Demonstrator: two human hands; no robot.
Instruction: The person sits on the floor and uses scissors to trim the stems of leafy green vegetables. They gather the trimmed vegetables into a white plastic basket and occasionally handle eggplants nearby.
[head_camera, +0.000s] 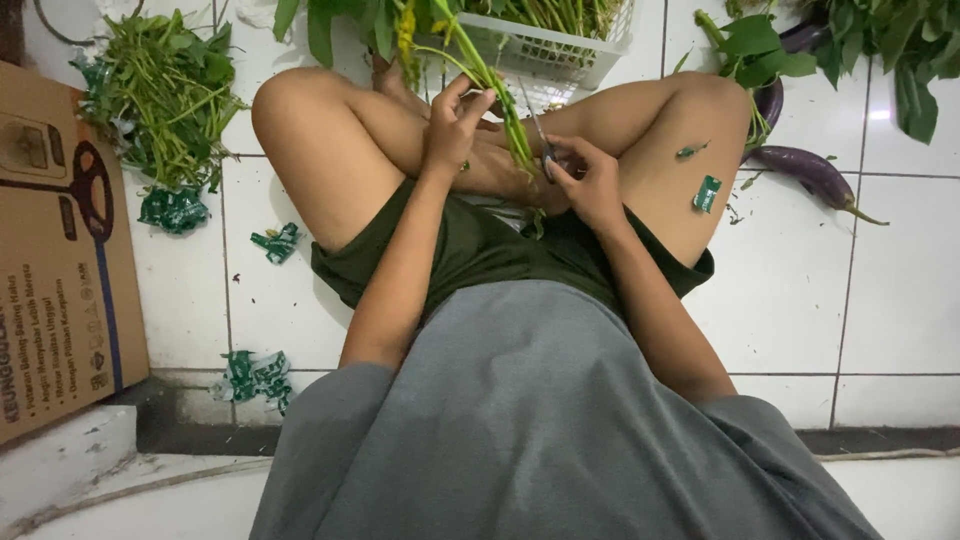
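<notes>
I sit cross-legged on a white tiled floor. My left hand (455, 125) pinches a long green vegetable stalk (497, 95) with yellow flowers near its top. My right hand (583, 178) grips a small knife (537, 128) whose thin blade points up against the stalk's lower end. Both hands hover above my crossed shins. A white plastic basket (545, 45) of greens stands just beyond my feet.
A pile of cut green stems (160, 95) lies at the far left beside a cardboard box (55, 250). Purple eggplants (815, 172) and leafy greens (900, 45) lie at the right. Green torn wrapper scraps (275, 243) dot the tiles, one (706, 193) on my knee.
</notes>
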